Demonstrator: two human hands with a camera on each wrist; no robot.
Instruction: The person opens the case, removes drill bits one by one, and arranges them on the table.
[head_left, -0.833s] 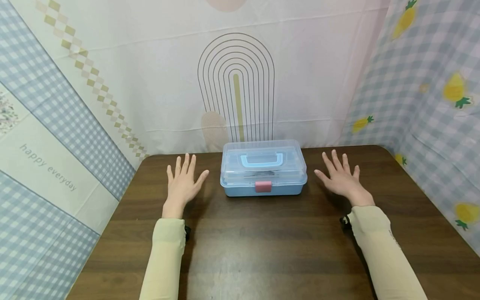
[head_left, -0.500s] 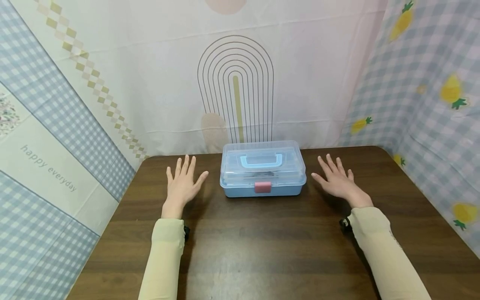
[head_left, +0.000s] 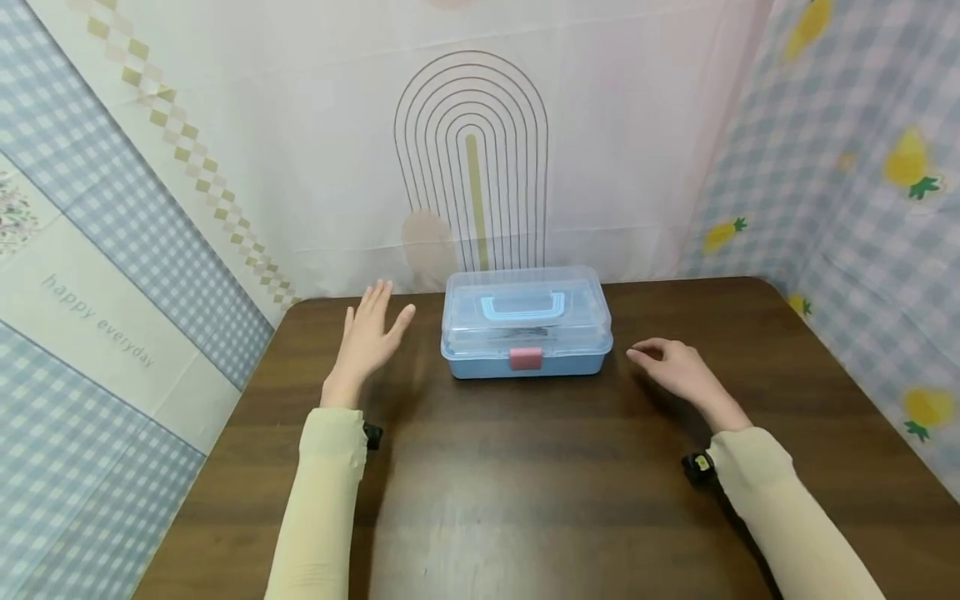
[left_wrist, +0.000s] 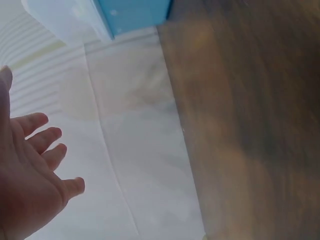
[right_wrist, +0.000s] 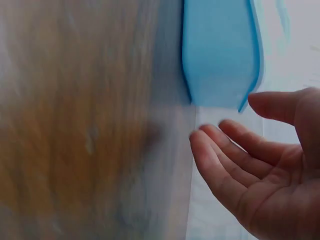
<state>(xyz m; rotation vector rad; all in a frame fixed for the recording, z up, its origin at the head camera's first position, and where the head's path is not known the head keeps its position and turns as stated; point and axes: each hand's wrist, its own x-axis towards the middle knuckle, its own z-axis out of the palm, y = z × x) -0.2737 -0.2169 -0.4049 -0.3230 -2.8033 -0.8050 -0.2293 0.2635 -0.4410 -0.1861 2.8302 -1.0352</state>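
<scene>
A storage box [head_left: 487, 367] with a light blue base and a clear lid [head_left: 465, 300] stands at the back of the table. Its lid is down; a blue handle [head_left: 522, 310] lies on top and a pink latch [head_left: 526, 358] is at the front. Some dark thin items show faintly through the plastic. My left hand [head_left: 367, 337], fingers spread, hovers left of the box. On the other side, my right hand [head_left: 678, 371] is beside the box's right end, its fingers bent and the thumb near them. Nothing is between the right fingers [right_wrist: 230, 180] in the right wrist view.
Dark wood-grain table [head_left: 487, 475] extends in front of the box. Behind it hangs a white cloth [head_left: 622, 150] with arch lines. Checked cloths close off the left [head_left: 97, 492] and right sides [head_left: 885, 275]. A small dark camera [head_left: 698, 468] sits at the right wrist.
My right hand has gone from spread fingers to bent fingers, thumb drawn toward them. The left hand has tilted slightly and shifted up the view. The box stays closed in its place.
</scene>
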